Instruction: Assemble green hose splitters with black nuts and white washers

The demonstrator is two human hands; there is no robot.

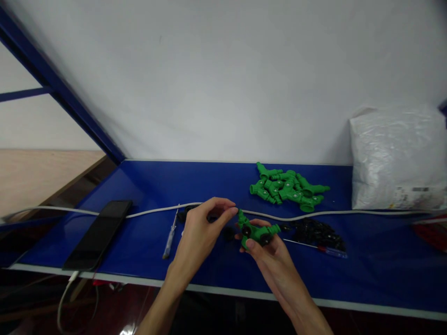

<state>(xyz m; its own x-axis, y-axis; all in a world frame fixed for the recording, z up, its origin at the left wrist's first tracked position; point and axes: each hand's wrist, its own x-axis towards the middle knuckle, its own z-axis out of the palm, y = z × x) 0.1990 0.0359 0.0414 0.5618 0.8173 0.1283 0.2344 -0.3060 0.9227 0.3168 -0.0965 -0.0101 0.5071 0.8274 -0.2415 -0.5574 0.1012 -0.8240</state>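
Note:
My right hand (pixel 269 253) is wrapped around a green plastic Y-shaped hose splitter (pixel 258 234) with black knobs on it. One threaded end of the splitter points up and left, towards my left hand (pixel 204 225). That hand's thumb and index finger are pinched at this end, with a tiny dark thing at the fingertips, too small to make out. Black round parts (pixel 229 233) lie on the table below, partly hidden by my left hand. Behind the hands, several more green splitters (pixel 288 186) lie in a heap.
A pile of small black parts (pixel 317 232) and a screwdriver (pixel 331 252) lie right of my hands. Another screwdriver (pixel 170 239) and a phone (pixel 99 235) are on the left. A white cable (pixel 289 218) crosses the blue table (pixel 146 186). A white plastic package (pixel 398 158) stands at right.

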